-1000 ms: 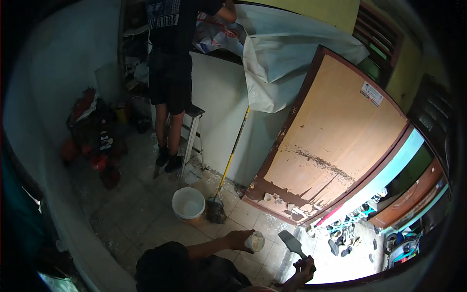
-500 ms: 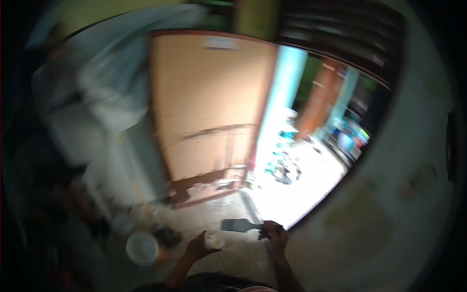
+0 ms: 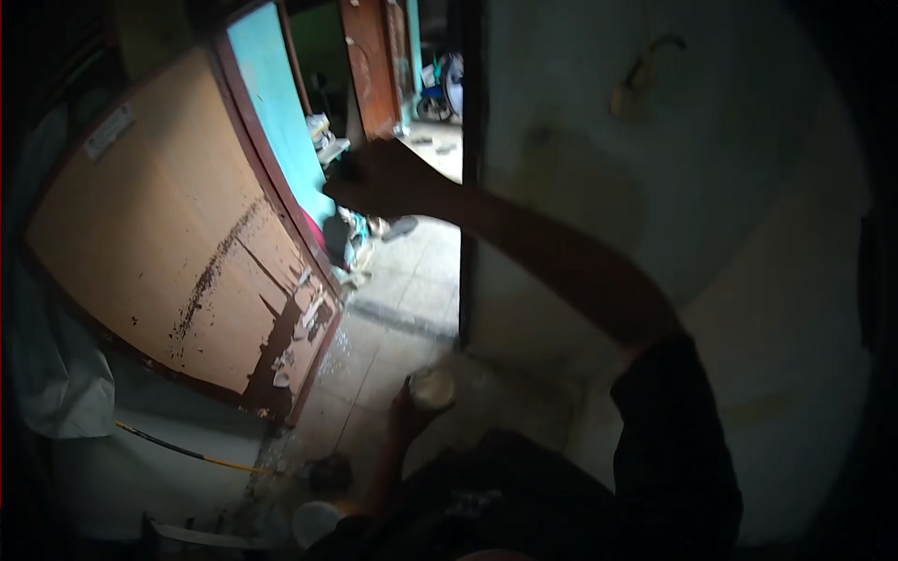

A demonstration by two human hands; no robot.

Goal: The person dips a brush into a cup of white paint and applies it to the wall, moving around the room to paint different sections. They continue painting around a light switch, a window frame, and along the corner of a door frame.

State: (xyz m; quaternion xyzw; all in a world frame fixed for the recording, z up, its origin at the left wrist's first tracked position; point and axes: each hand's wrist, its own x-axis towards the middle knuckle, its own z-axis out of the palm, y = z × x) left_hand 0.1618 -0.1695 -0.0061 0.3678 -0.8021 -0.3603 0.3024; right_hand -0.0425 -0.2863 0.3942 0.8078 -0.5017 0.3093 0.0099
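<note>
Left hand (image 3: 404, 416), 6 o'clock from view centre: fingers wrapped round the side of 1 small cup (image 3: 433, 388), open only as far as its width. Cup mouth faces my camera; pale material inside. The cup is above the floor tiles (image 3: 360, 369).

Right hand (image 3: 379, 178), 11 o'clock: raised, fingers curled in and in shadow. I read them as closed on 1 dark flat tool (image 3: 335, 234), its broad end directed toward 6 o'clock; outline dim, exact grip hidden. The 2 hands are well apart. Right forearm (image 3: 571, 262) runs down toward 4 o'clock, into a dark sleeve (image 3: 664, 439).

Behind the right hand: doorway at 11 to 12 o'clock, bright floor (image 3: 421, 271), several shoes (image 3: 400, 227) near the door frame, part of 1 motorbike (image 3: 438, 105) farther out at 12.

9 o'clock: 1 tan door panel (image 3: 178, 243), tilted in my view, surface peeled to brown at its lower corner; 1 label (image 3: 109, 131) near its top.

8 o'clock: pale sheet (image 3: 75, 393), then 1 yellow-and-black pole (image 3: 201, 456) reaching a dark clump (image 3: 327, 473) on the floor at 7. Just beside the clump, 1 white bucket (image 3: 318, 524), partly cut off by my left arm.

2 o'clock: stained wall (image 3: 580, 187).
</note>
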